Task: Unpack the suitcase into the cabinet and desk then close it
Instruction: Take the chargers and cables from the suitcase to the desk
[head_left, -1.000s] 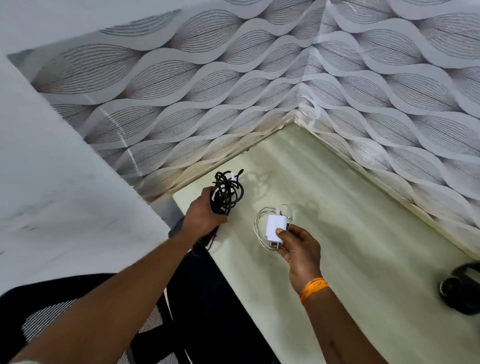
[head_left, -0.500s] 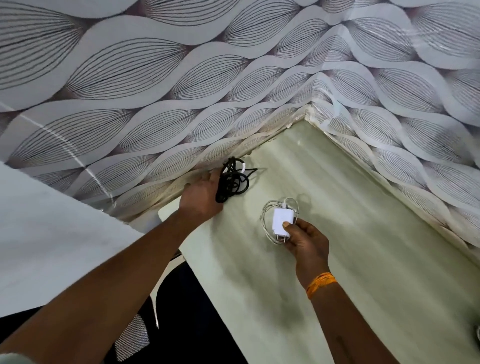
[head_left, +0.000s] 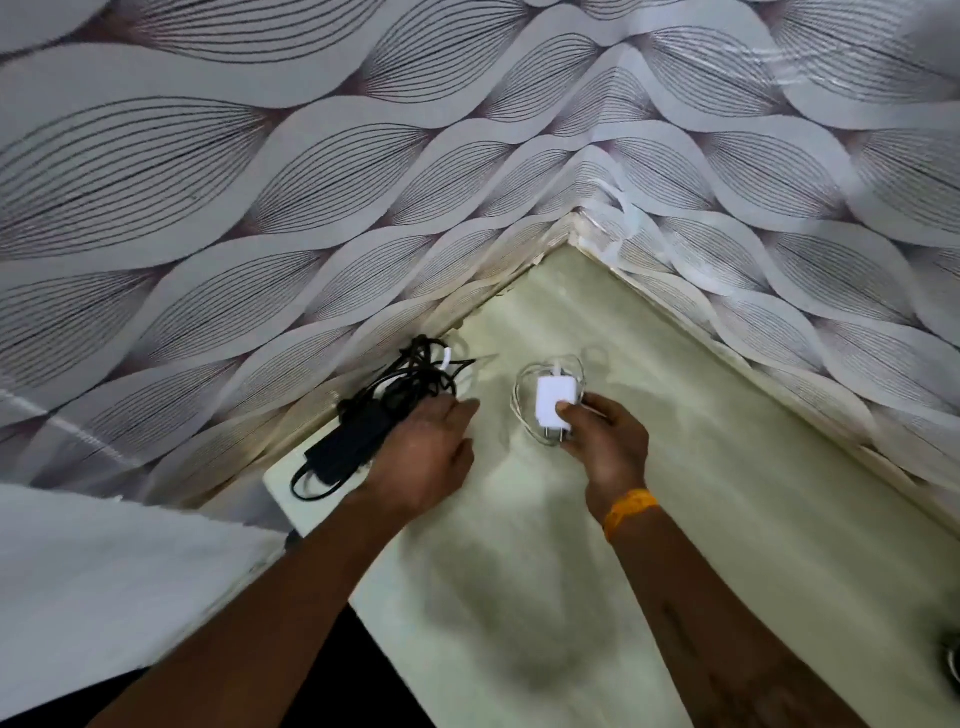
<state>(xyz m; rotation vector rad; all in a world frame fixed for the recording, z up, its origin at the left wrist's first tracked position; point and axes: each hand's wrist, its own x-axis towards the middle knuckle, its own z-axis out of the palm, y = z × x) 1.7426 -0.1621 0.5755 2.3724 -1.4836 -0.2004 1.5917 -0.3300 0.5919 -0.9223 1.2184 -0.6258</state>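
Note:
A black power adapter (head_left: 353, 441) with its tangled black cable (head_left: 421, 369) lies on the pale desk (head_left: 727, 519), close to the left wall. My left hand (head_left: 421, 457) lies over the adapter's near end, with its fingers curled on the adapter and cable. My right hand (head_left: 608, 447) pinches a white plug charger (head_left: 553, 402), thumb on its face, just above the desk surface. A thin white cable (head_left: 524, 415) loops around the white charger. The suitcase is out of view.
Patterned wallpapered walls (head_left: 363, 208) meet in a corner behind the desk. A white panel (head_left: 104, 571) stands at the lower left, with a dark gap (head_left: 343, 675) between it and the desk edge. A dark round object (head_left: 953, 670) shows at the right edge.
My left hand has lowered the black adapter and cable onto the desk by the wall. My right hand has carried the white charger slightly further towards the corner.

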